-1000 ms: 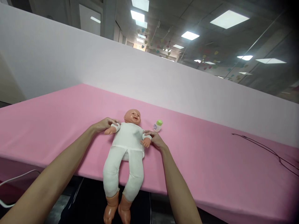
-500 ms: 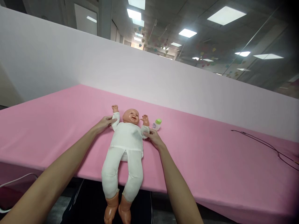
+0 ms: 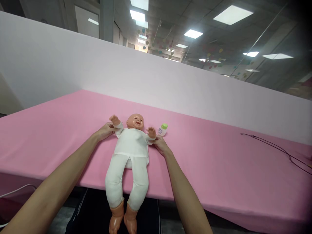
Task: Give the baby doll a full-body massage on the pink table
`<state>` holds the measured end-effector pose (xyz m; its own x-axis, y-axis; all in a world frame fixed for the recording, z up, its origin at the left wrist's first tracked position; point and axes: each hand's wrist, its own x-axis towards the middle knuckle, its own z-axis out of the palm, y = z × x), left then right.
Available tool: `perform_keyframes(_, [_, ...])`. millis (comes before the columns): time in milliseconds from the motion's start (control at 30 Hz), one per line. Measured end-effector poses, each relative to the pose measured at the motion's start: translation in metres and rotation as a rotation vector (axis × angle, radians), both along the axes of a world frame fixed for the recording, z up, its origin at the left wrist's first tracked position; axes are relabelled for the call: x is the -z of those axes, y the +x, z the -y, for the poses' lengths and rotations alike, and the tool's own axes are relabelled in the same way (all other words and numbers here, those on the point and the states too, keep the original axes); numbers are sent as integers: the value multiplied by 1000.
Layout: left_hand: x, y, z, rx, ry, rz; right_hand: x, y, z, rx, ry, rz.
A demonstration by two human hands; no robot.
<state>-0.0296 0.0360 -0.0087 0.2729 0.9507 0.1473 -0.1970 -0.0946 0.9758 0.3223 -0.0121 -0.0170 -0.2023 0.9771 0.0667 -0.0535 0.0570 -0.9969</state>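
A baby doll (image 3: pixel 133 143) in white cloth lies on its back, its bare feet hanging past the near edge of the pink-covered table (image 3: pixel 209 162). My left hand (image 3: pixel 106 131) is closed around the doll's arm on the left side, with some fingertips hidden behind it. On the other side, my right hand (image 3: pixel 159 143) grips the doll's other arm near the wrist; its fingers are partly covered by the sleeve. Just beyond my right hand stands a small clear bottle (image 3: pixel 162 130) with a green cap, apart from the hand.
A white partition (image 3: pixel 156 81) runs along the table's far side. Thin black cables (image 3: pixel 273 148) lie on the cloth at the right. A white cable (image 3: pixel 19 188) hangs at the lower left, below the table edge.
Both doll arms have moved: the left-side one leans further outward to the left, and the right-side one has come down lower. My hands keep hold of them.
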Motion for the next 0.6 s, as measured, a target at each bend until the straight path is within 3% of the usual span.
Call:
perform_keyframes(200, [10, 11, -7, -72, -74, -83, 2, -7, -3, 121, -17, 69])
perform_keyframes(267, [12, 10, -8, -59, -100, -71, 0, -7, -2, 91, -23, 89])
perform_keyframes(433, [5, -1, -6, 111, -87, 29, -3, -1, 2, -75, -30, 30])
perform_keyframes(600, [-3, -13, -3, 297, -117, -68, -2, 1, 1, -210, 43, 59])
